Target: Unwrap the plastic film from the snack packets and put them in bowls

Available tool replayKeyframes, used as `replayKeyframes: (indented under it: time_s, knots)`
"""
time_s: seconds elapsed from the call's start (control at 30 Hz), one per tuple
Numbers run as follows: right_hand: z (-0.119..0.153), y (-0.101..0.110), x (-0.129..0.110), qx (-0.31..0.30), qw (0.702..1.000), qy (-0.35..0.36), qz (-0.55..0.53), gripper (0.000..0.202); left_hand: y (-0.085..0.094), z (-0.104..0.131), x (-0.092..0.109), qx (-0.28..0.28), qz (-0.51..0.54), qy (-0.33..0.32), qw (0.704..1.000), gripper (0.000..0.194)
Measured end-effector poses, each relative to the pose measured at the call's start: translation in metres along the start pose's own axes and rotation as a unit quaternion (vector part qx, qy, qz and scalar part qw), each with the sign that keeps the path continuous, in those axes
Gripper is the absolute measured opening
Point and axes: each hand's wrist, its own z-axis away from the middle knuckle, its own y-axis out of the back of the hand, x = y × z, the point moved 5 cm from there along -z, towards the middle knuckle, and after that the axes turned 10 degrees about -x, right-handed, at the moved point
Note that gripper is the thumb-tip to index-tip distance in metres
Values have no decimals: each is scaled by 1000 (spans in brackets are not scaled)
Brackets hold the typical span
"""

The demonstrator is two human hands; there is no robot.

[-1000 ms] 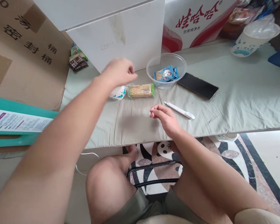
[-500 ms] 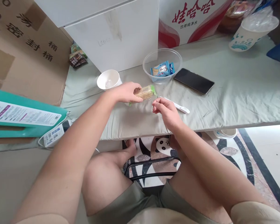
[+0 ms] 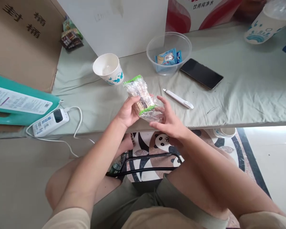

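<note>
My left hand (image 3: 128,112) grips a clear snack packet (image 3: 140,92) with green ends, tilted above the table's front part; pale biscuits show through the film. Beside the packet's lower right end is my right hand (image 3: 167,117), its fingers spread and touching or very near the loose clear film. A white paper cup (image 3: 109,70) with blue leaf prints stands behind to the left. Blue snack packets (image 3: 166,58) lie in a clear round bowl (image 3: 152,65). To the right of my hands lies a white slim cutter-like tool (image 3: 178,98).
A black phone (image 3: 201,73) lies right of the bowl on the cloth-covered table (image 3: 248,95). Boxes stand along the back. At the left are a teal container (image 3: 19,111) and a white power strip (image 3: 51,122) with a cable. A large cup (image 3: 264,27) stands back right.
The packet has come nearer my body and turned, with my left hand still holding it. My right hand has opened its fingers by the packet's end. The camera view has shifted.
</note>
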Motion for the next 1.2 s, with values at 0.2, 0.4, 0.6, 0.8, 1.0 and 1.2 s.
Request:
replayKeyframes:
  time_s: [0.2, 0.4, 0.6, 0.8, 1.0, 1.2]
  knots:
    - [8, 22, 0, 12, 977, 23, 213, 97, 5, -6, -11, 6, 38, 64, 997, 25]
    - [-6, 19, -15, 56, 943, 118, 306, 38, -4, -8, -17, -48, 13, 79, 996, 17]
    - [-10, 12, -24, 116, 956, 115, 243, 28, -11, -3, -14, -80, -33, 41, 995, 23]
    - [-16, 9, -23, 194, 959, 37, 201, 19, -7, 11, -15, -72, -46, 15, 996, 42]
    - [-28, 3, -25, 250, 944, 38, 213, 33, -7, 22, -6, -54, -59, -43, 996, 74]
    - [-38, 11, -25, 260, 953, 35, 154, 27, 2, 9, 0, -1, -127, -58, 990, 63]
